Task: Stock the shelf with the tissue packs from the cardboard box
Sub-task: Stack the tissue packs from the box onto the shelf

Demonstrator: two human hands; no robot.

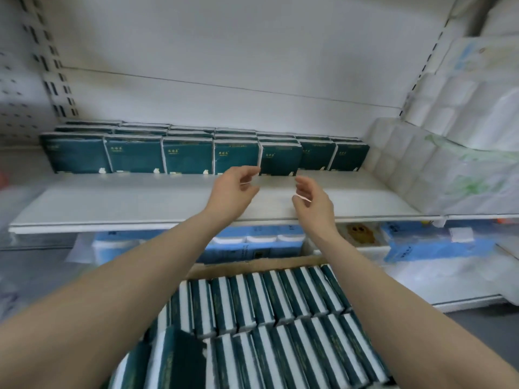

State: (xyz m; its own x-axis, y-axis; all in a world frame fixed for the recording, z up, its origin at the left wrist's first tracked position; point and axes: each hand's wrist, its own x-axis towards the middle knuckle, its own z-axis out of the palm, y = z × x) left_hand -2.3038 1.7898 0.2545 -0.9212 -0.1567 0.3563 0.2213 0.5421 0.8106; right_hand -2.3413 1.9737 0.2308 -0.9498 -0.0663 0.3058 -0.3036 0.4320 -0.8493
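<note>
1. Green packs [185, 155] stand in rows at the back of the shelf [140, 200]. One front pack [279, 158] sits slightly forward.
2. The left hand [233, 192] and right hand [311, 200] flank that pack's lower corners, fingers loosely curled and holding nothing. I cannot tell whether they touch it.
3. The box [252, 265] below holds more packs on edge.

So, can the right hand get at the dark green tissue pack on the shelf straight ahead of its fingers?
Probably yes: the right hand hovers open just short of that tissue pack, and only bare shelf lies between them.
</note>
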